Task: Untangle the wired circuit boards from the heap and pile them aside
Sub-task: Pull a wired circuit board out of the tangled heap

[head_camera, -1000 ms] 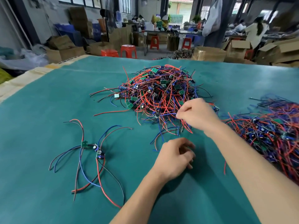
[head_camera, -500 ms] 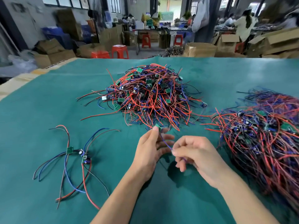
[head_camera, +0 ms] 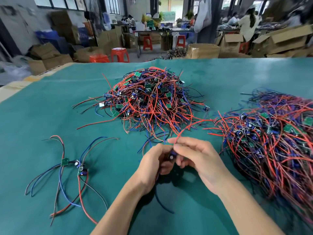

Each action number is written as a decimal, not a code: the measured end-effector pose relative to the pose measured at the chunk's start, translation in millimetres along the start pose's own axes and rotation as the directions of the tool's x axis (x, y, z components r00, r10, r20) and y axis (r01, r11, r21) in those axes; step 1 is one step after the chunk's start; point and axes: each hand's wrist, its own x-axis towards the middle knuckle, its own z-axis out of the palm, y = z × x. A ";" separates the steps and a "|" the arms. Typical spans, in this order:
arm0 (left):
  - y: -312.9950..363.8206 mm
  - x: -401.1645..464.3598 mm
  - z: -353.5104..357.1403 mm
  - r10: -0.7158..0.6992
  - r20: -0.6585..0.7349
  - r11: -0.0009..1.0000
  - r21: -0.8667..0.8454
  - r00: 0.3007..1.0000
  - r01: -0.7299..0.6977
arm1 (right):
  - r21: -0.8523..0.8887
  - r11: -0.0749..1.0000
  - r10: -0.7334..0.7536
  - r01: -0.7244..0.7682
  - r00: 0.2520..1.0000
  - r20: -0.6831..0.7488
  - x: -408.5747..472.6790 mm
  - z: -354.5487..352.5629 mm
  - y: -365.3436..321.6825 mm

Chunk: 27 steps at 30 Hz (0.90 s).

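Observation:
A tangled heap (head_camera: 150, 100) of small green circuit boards with red, blue and black wires lies in the middle of the green table cover (head_camera: 50, 116). My left hand (head_camera: 153, 165) and my right hand (head_camera: 194, 156) meet in front of the heap, both holding one wired board (head_camera: 172, 156) between them. My right hand's fingers pinch a red wire (head_camera: 188, 128) that runs up towards the heap. A dark blue wire (head_camera: 160, 200) trails from my left hand down onto the cover. At the left lie two or three separated boards (head_camera: 74, 164) with their wires spread out.
A second large mass of wired boards (head_camera: 274, 141) covers the right side of the table. Beyond the far table edge stand cardboard boxes (head_camera: 203, 50), red stools (head_camera: 119, 54) and people working at distant benches.
My hands drew back from the heap's near edge toward me with one wired board and now hold it together. The camera view shifted slightly.

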 end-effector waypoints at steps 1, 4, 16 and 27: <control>0.6 -1.1 -0.1 -0.003 0.021 1.000 0.015 1.000 0.002 | 0.011 1.000 0.005 -0.005 1.000 0.016 -0.1 1.2 0.4; 2.0 -2.8 -0.2 0.012 0.051 0.996 0.089 0.999 -0.016 | 0.007 1.000 0.010 -0.011 1.000 0.016 0.9 1.3 1.6; 1.6 -1.7 6.4 0.004 0.075 0.950 0.310 0.997 -0.027 | 0.010 0.991 -0.107 0.131 0.847 -0.521 8.3 -25.7 -6.3; -2.3 5.7 -0.3 0.023 -0.035 0.996 0.088 0.999 -0.020 | 0.034 0.930 -0.165 0.366 0.498 -0.851 4.0 -52.7 -11.5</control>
